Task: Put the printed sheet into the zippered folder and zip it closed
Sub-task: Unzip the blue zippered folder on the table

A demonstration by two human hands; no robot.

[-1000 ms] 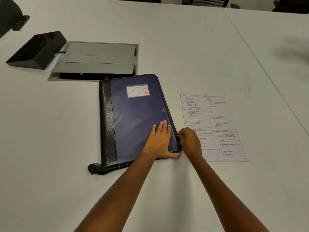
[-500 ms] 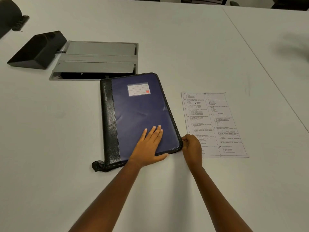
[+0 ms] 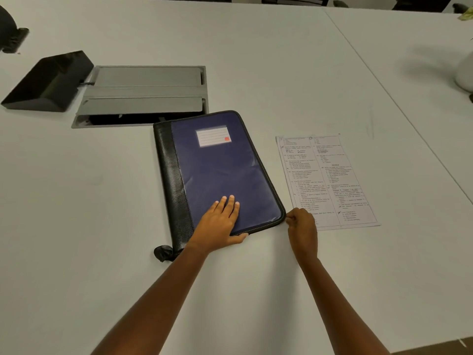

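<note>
A blue zippered folder (image 3: 220, 170) with a black spine and a white label lies flat and closed on the white table. My left hand (image 3: 220, 224) presses flat on its near part, fingers straight, thumb along the near edge. My right hand (image 3: 302, 226) has its fingers curled at the folder's near right corner, pinching what looks like the zipper pull (image 3: 286, 220); the pull itself is mostly hidden. The printed sheet (image 3: 325, 180) lies flat on the table just right of the folder, its near left corner under my right hand.
A grey cable hatch (image 3: 143, 96) set into the table sits behind the folder, with a black box (image 3: 48, 83) to its left. A table seam (image 3: 389, 98) runs diagonally at the right. A white object (image 3: 464, 73) stands at the far right edge.
My left hand has slid left along the folder's near part. My right hand has moved down the right edge to the near right corner.
</note>
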